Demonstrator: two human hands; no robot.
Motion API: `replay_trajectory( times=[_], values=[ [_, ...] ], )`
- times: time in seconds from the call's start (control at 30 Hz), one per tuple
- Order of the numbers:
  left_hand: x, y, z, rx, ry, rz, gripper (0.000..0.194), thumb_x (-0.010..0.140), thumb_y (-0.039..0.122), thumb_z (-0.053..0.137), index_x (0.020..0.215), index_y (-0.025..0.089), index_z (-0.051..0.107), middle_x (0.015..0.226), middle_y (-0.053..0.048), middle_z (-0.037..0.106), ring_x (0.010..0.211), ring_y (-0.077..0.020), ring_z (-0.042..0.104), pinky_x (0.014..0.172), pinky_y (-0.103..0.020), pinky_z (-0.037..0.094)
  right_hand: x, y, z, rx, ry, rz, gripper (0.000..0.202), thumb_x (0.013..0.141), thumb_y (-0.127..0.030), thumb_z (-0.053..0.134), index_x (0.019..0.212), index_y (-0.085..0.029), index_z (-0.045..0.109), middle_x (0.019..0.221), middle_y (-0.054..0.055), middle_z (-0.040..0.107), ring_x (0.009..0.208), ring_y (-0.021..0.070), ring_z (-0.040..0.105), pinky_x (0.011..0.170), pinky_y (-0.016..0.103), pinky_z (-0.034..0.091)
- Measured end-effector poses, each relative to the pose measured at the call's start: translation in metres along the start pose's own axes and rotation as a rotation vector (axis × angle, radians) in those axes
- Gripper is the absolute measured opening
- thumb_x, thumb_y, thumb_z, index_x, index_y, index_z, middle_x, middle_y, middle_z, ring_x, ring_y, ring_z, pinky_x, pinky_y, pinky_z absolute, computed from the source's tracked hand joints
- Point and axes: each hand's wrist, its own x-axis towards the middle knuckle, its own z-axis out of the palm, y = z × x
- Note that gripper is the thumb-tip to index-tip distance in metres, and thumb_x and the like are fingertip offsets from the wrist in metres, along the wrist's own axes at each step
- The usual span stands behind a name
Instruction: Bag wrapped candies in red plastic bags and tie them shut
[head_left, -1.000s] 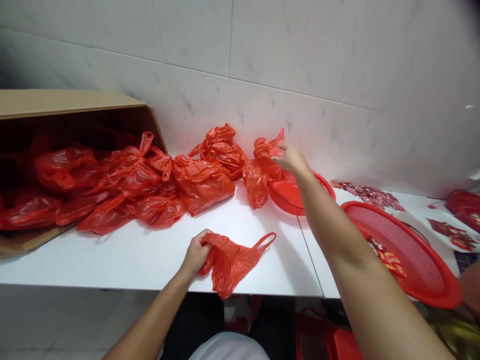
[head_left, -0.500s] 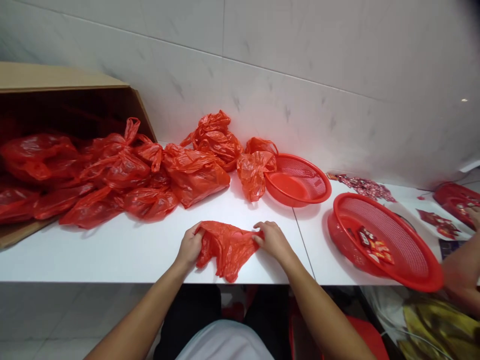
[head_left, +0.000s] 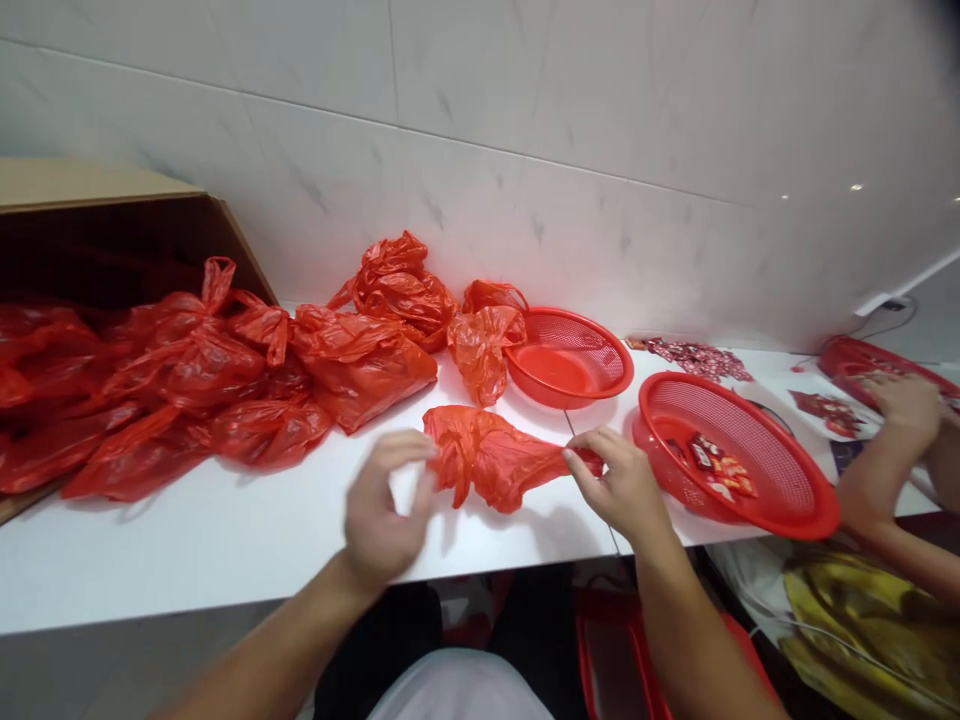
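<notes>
Behind the tabletop's (head_left: 277,530) front edge, the loose red bag (head_left: 499,462) is shifting from a 2-hand hold to 1 evident hold, the right hand (head_left: 619,485) pinching its right end while the left hand (head_left: 384,515) is spreading its fingers wide, contact unclear.

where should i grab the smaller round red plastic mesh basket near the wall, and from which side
Probably best by the right part of its rim, coming from the front right, thumb inside and fingers outside. The basket sits upright with its rim raised and exposed there, while a crumpled thin red plastic bag crowds the left side.
</notes>
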Motion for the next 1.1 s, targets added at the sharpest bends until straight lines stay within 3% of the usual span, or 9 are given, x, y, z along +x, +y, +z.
replay_trajectory(
  times=[0.07, 0.13, 0.3, 0.4, 0.53, 0.63, 0.73, 0.93, 1.1],
  values=[
    [-0.013, 0.009, 0.022, 0.077, -0.245, 0.198, 0.043, 0.086, 0.024, 0.075, 0.128, 0.029, 0.068, 0.135, -0.012, 0.068, 0.133, -0.0360, 0.060, 0.115, -0.055, 0.050, -0.007, -0.004, 0.006, 0.004, -0.016, -0.054, 0.010, 0.100, -0.023, 0.063, 0.096, -0.023, 0.072, 0.083, 0.003, 0.064, 0.075, 0.0181, 0.063, 0.071, 0.031, 0.051],
    [-0.015, 0.003, 0.042, 0.260, -0.353, 0.296, 0.055, 0.087, 0.019, 0.073, 0.141, 0.024, 0.063, 0.144, -0.015, 0.063, 0.143, -0.0390, 0.053, 0.120, -0.063, 0.042, -0.013, -0.005, 0.008, -0.033, -0.009, -0.155, 0.014, 0.101, -0.018, 0.061, 0.100, -0.022, 0.074, 0.082, 0.003, 0.059, 0.076, 0.0175, 0.059, 0.070, 0.030, 0.049],
    [0.006, -0.027, 0.057, 0.472, -0.415, 0.506, 0.031, 0.095, 0.003, 0.052, 0.106, 0.022, 0.075, 0.094, -0.004, 0.074, 0.095, -0.0220, 0.071, 0.124, -0.061, 0.035, -0.024, 0.001, -0.010, -0.183, 0.011, -0.346, 0.029, 0.101, -0.002, 0.052, 0.097, -0.020, 0.074, 0.078, 0.002, 0.048, 0.075, 0.0170, 0.047, 0.068, 0.028, 0.042],
    [0.013, -0.022, 0.047, 0.462, -0.407, 0.565, 0.025, 0.094, 0.005, 0.053, 0.099, 0.020, 0.073, 0.092, -0.005, 0.072, 0.087, -0.0204, 0.068, 0.115, -0.052, 0.046, -0.032, 0.005, -0.021, -0.241, -0.002, -0.325, 0.024, 0.102, -0.005, 0.055, 0.106, -0.020, 0.073, 0.080, 0.003, 0.049, 0.078, 0.0184, 0.048, 0.071, 0.030, 0.043],
    [0.010, -0.002, 0.034, 0.484, -0.491, 0.521, 0.019, 0.089, 0.009, 0.053, 0.079, 0.018, 0.067, 0.080, -0.006, 0.065, 0.078, -0.0220, 0.063, 0.087, -0.041, 0.056, -0.050, 0.008, -0.018, -0.246, -0.090, -0.232, 0.023, 0.104, -0.020, 0.061, 0.126, -0.018, 0.068, 0.087, 0.005, 0.057, 0.084, 0.0217, 0.055, 0.075, 0.034, 0.046],
    [-0.001, 0.006, 0.029, 0.438, -0.705, 0.510, 0.018, 0.081, 0.007, 0.054, 0.079, 0.019, 0.066, 0.084, -0.005, 0.068, 0.093, -0.0236, 0.067, 0.107, -0.048, 0.050, -0.067, 0.014, -0.005, -0.223, -0.155, -0.115, 0.017, 0.105, -0.026, 0.060, 0.116, -0.019, 0.070, 0.087, 0.006, 0.060, 0.085, 0.0231, 0.059, 0.077, 0.036, 0.049],
    [-0.016, 0.006, 0.026, 0.450, -0.892, 0.479, 0.019, 0.079, 0.011, 0.060, 0.089, 0.018, 0.074, 0.119, -0.011, 0.074, 0.133, -0.0324, 0.059, 0.128, -0.058, 0.029, -0.081, 0.023, 0.010, -0.143, -0.168, 0.046, 0.017, 0.106, -0.027, 0.056, 0.100, -0.019, 0.070, 0.089, 0.006, 0.067, 0.086, 0.0231, 0.064, 0.078, 0.036, 0.051],
    [-0.014, 0.009, 0.023, 0.602, -1.135, 0.377, 0.017, 0.075, 0.025, 0.071, 0.083, 0.014, 0.082, 0.154, -0.020, 0.057, 0.161, -0.0497, 0.019, 0.130, -0.067, 0.020, -0.086, 0.023, 0.014, 0.081, 0.010, 0.394, 0.023, 0.104, -0.039, 0.057, 0.099, -0.022, 0.070, 0.088, 0.003, 0.073, 0.073, 0.0190, 0.070, 0.071, 0.031, 0.052],
    [0.008, 0.022, 0.019, 0.629, -1.249, 0.451, 0.017, 0.070, 0.025, 0.073, 0.081, 0.017, 0.084, 0.153, -0.017, 0.061, 0.162, -0.0480, 0.019, 0.132, -0.066, -0.001, -0.066, 0.021, -0.004, 0.073, 0.199, 0.580, 0.029, 0.100, -0.049, 0.058, 0.098, -0.022, 0.069, 0.074, 0.000, 0.071, 0.065, 0.0189, 0.068, 0.067, 0.030, 0.049]
  ],
)
